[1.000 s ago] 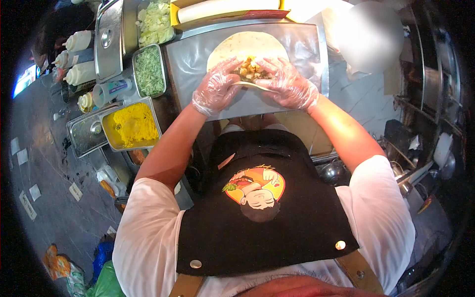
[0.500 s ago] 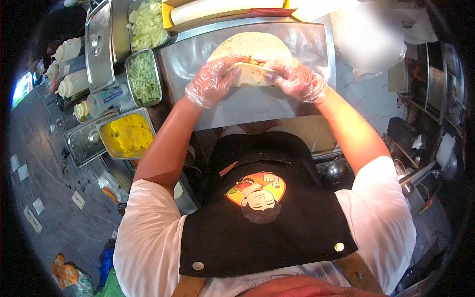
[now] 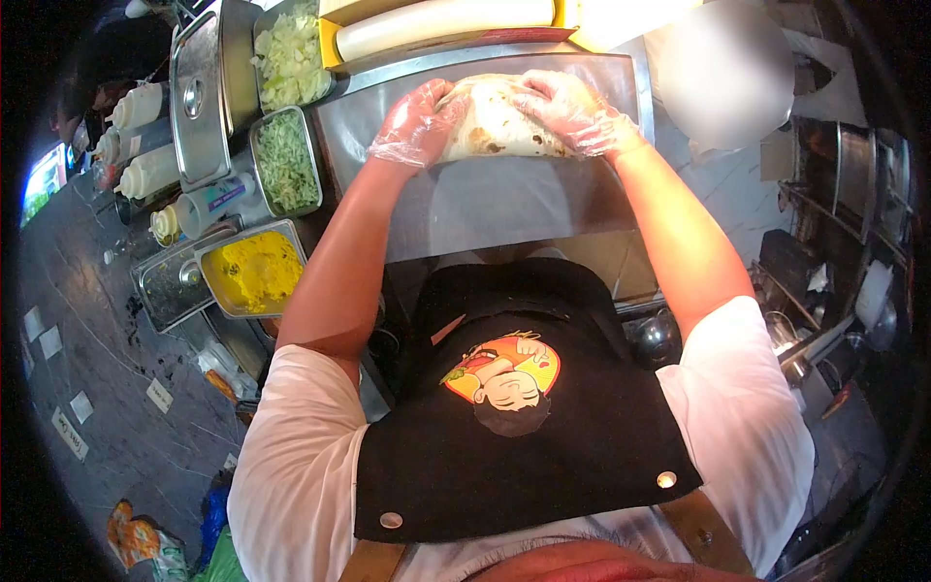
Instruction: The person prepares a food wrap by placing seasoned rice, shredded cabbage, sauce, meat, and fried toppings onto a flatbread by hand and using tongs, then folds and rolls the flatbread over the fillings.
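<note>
A browned flatbread wrap (image 3: 499, 124) lies folded over on the metal work surface (image 3: 504, 209), its near edge rounded toward me. My left hand (image 3: 424, 118), in a clear plastic glove, is curled round the wrap's left end. At its right end my right hand (image 3: 570, 112), gloved likewise, grips the upper part with fingers bent over the far side. The filling is covered by the bread. Both hands' fingertips are partly hidden behind the wrap.
To the left are trays of chopped pale vegetable (image 3: 291, 60), shredded greens (image 3: 285, 160) and yellow food (image 3: 257, 274). Squeeze bottles (image 3: 148, 170) stand beyond them. A boxed white roll (image 3: 446, 27) lies at the back, and a white plastic bag (image 3: 679, 82) sits at right.
The near part of the flatbread has been folded away from me over the filling, which no longer shows. Both hands have moved slightly farther away, toward the flatbread's far edge.
</note>
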Action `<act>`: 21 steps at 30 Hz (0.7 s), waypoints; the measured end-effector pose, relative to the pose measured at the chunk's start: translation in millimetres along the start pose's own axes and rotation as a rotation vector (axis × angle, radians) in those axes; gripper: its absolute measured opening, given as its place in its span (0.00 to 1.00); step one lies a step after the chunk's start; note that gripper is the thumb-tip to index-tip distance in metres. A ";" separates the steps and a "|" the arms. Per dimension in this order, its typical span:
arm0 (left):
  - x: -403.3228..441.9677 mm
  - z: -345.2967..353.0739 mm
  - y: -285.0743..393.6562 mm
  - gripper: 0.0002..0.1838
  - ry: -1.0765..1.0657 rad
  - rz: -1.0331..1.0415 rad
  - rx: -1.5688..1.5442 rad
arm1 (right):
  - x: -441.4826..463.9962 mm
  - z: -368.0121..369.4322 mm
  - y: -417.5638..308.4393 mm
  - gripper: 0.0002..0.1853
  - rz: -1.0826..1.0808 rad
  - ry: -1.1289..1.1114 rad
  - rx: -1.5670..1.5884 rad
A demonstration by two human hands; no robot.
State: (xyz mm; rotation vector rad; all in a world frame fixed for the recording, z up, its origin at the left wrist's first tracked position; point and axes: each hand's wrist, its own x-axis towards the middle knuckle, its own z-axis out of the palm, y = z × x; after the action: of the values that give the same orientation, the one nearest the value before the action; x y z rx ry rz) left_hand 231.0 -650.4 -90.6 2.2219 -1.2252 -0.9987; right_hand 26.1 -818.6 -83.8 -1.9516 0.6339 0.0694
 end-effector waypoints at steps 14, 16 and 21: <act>-22.7 6.2 7.3 0.33 0.220 0.476 0.162 | 21.1 -12.1 -4.6 0.24 0.185 -0.089 -0.130; -25.7 3.9 12.4 0.37 0.191 0.486 0.249 | 22.0 -12.5 -5.1 0.24 0.181 -0.085 -0.143; -27.6 1.6 33.6 0.44 0.281 0.591 0.492 | 26.4 -10.8 -4.0 0.24 0.184 -0.079 -0.216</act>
State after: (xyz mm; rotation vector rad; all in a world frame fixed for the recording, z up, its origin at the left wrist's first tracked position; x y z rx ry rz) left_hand 201.4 -644.7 -59.2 2.0084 -1.9705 -0.1585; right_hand 48.1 -837.1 -84.0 -2.0805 0.7780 0.3404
